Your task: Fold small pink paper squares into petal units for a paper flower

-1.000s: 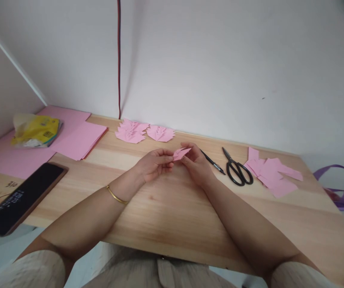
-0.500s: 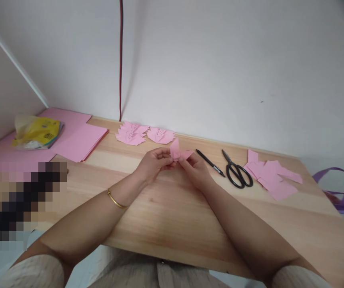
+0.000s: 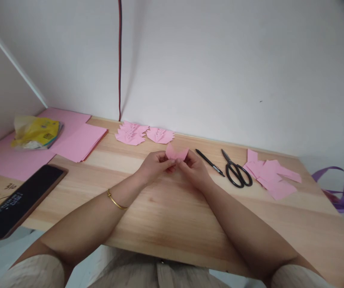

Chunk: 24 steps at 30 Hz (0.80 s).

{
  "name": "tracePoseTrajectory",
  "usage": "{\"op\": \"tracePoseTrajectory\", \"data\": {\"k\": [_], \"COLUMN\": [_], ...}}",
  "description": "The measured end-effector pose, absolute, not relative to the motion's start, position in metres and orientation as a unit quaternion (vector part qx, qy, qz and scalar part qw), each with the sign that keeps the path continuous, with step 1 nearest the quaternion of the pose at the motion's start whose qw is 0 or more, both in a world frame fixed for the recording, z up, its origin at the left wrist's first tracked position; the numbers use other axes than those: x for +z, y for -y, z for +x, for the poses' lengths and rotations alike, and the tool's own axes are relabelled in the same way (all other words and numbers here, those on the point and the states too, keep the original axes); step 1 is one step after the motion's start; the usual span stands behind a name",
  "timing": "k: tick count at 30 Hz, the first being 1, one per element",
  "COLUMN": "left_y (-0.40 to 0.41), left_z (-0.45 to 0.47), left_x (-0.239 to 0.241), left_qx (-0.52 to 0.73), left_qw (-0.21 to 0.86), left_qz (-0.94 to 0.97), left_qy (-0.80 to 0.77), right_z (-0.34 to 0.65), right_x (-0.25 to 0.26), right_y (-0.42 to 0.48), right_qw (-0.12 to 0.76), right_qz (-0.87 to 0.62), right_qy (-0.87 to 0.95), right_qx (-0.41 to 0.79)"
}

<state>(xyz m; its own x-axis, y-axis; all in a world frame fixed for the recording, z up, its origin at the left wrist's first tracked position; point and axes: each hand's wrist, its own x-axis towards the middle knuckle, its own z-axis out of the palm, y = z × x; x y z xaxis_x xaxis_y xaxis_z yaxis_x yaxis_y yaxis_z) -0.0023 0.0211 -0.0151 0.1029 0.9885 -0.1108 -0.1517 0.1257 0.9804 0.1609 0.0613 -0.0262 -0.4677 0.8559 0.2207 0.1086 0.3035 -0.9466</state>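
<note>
My left hand (image 3: 154, 165) and my right hand (image 3: 193, 166) meet over the middle of the wooden table (image 3: 172, 216). Both pinch a small folded pink paper piece (image 3: 175, 153) between fingertips, and it stands up above the fingers. A gold bangle (image 3: 115, 201) circles my left wrist. Just beyond the hands lie two groups of finished pink cut-paper shapes (image 3: 143, 134) near the wall.
A black pen (image 3: 209, 162) and black scissors (image 3: 235, 169) lie right of my hands, then pink paper scraps (image 3: 272, 174). Pink sheets (image 3: 79, 140), a yellow tissue pack (image 3: 35, 132) and a phone (image 3: 22, 200) sit at the left. A purple ribbon (image 3: 343, 188) hangs off the right edge.
The pink piece has been turned and opened up between my fingers, from lying flat and pointing right to standing upright. Both hands stayed in place.
</note>
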Motion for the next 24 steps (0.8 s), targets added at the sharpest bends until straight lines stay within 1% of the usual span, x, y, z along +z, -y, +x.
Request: {"op": "tracePoseTrajectory", "data": {"k": [8, 15, 19, 24], "left_y": [-0.0187, -0.0188, -0.0186, -0.0176], "left_z": [-0.0022, -0.0035, -0.0031, -0.0036], "left_x": [-0.0095, -0.0081, -0.0075, -0.0058], "left_qx": [0.448, 0.418, 0.407, 0.406], "left_qw": [0.544, 0.509, 0.510, 0.495], "left_qz": [0.497, 0.540, 0.533, 0.547], "left_qy": [-0.506, -0.523, -0.539, -0.539], "right_z": [0.1602, 0.1615, 0.1631, 0.1629], "right_x": [-0.0233, -0.0264, -0.0279, -0.0263], "right_y": [-0.0595, -0.0606, -0.0621, -0.0620], "right_qw": [0.390, 0.389, 0.371, 0.371], "right_qz": [-0.334, -0.333, -0.344, -0.337], "right_qy": [0.704, 0.682, 0.687, 0.697], "right_qx": [0.491, 0.522, 0.521, 0.513]}}
